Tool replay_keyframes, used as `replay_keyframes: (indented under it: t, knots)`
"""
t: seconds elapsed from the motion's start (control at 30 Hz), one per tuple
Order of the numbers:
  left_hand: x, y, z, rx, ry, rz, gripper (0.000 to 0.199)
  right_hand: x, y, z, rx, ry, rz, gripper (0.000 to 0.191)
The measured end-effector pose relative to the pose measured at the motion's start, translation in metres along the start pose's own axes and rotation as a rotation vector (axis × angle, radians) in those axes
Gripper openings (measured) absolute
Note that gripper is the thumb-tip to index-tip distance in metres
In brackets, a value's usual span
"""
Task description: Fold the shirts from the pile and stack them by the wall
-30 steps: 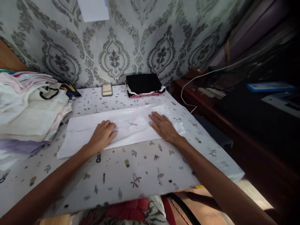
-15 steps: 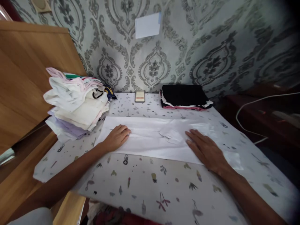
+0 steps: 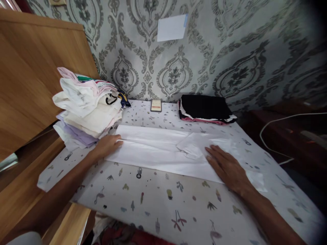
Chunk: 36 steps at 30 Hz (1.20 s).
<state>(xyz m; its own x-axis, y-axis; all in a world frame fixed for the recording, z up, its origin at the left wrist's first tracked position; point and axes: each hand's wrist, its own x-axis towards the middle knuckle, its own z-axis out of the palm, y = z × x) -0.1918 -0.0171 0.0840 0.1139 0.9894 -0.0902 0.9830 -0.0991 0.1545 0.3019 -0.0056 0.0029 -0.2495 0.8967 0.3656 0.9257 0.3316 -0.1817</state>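
Observation:
A white garment (image 3: 153,146) lies folded into a long strip across the patterned cloth, with a crumpled part near its right half. My left hand (image 3: 108,146) is at its left end, the fingers closed on the edge and the fabric raised in a crease there. Toward the other end my right hand (image 3: 227,168) rests flat on the white fabric, fingers stretched out. Part of the garment's right end is hidden under that hand.
At the left stands a heap of clothes (image 3: 87,112) beside a wooden panel (image 3: 38,68). A folded black stack (image 3: 205,106) and a small card-like box (image 3: 156,105) are by the wall. A white cable (image 3: 263,131) hangs at the right.
My left hand has slid left along the garment to its end and closed on the edge. The right hand stays flat on the fabric. The view has shifted slightly.

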Motion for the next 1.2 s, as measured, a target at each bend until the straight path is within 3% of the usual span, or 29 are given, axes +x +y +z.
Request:
replay_keyframes:
  t: [0.1,0.17,0.27,0.43,0.57,0.7,0.8,0.93,1.07,1.2]
  knots:
    - [-0.003,-0.014,0.001,-0.069,0.026,-0.040,0.027,0.007,-0.009,-0.004,-0.002,0.018,-0.051,0.054]
    - [-0.003,-0.020,0.002,-0.138,0.031,-0.059,0.027,0.018,-0.028,-0.008,0.016,0.036,-0.149,0.052]
    - [-0.005,-0.025,0.002,-0.284,-0.011,-0.147,0.027,0.041,-0.075,-0.011,0.119,0.021,-0.332,0.045]
    - [-0.009,-0.024,0.000,-0.381,-0.001,-0.263,0.014,0.086,-0.172,0.005,0.292,-0.191,-0.532,0.037]
    - [-0.012,-0.021,-0.002,-0.377,0.001,-0.268,0.012,0.117,-0.233,0.026,0.347,-0.271,-0.602,0.034]
    - [-0.022,-0.011,-0.003,-0.285,0.065,-0.249,0.024,0.131,-0.275,0.043,0.368,-0.361,-0.622,0.037]
    - [-0.036,-0.003,0.000,-0.145,0.137,-0.251,0.026,0.128,-0.293,0.055,0.341,-0.397,-0.613,0.042]
    - [-0.038,-0.007,0.005,-0.108,0.175,-0.142,0.019,0.120,-0.299,0.065,0.322,-0.385,-0.602,0.048]
    - [-0.005,-0.020,0.004,-0.091,0.241,-0.019,0.021,0.118,-0.299,0.065,0.326,-0.353,-0.601,0.047]
    - [0.044,-0.020,-0.002,0.118,0.225,0.060,0.026,0.118,-0.301,0.060,0.291,-0.340,-0.617,0.045]
